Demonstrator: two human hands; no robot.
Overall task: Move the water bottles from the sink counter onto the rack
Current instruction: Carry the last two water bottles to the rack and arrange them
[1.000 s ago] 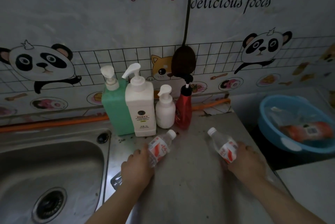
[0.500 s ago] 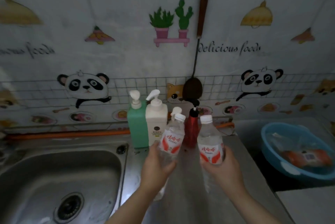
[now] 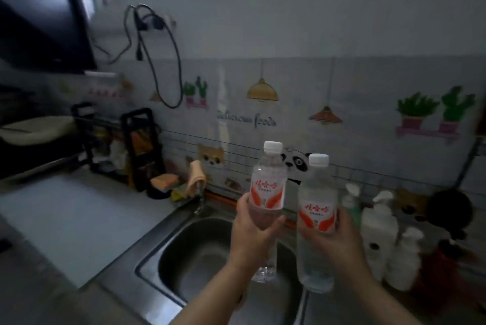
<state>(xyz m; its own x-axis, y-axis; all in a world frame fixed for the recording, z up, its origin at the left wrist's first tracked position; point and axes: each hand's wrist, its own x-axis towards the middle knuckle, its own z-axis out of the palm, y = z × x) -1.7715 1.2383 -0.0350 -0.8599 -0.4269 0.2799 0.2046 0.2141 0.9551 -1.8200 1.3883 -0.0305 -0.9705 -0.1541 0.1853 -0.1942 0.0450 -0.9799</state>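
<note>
I read "Delicious foods" on the wall sticker (image 3: 247,120). Red "娃哈哈" stands on the labels of the left bottle (image 3: 267,189) and the right bottle (image 3: 317,213).

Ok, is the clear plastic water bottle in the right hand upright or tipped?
Upright, or nearly so: the clear plastic water bottle in the right hand has its white cap on top, base pointing down.

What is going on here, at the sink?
A person holds two water bottles upright above the sink. The left hand grips the left bottle, and the right hand grips the right bottle. The black rack stands further left, beyond the sink. Neither bottle is on it yet.
</note>
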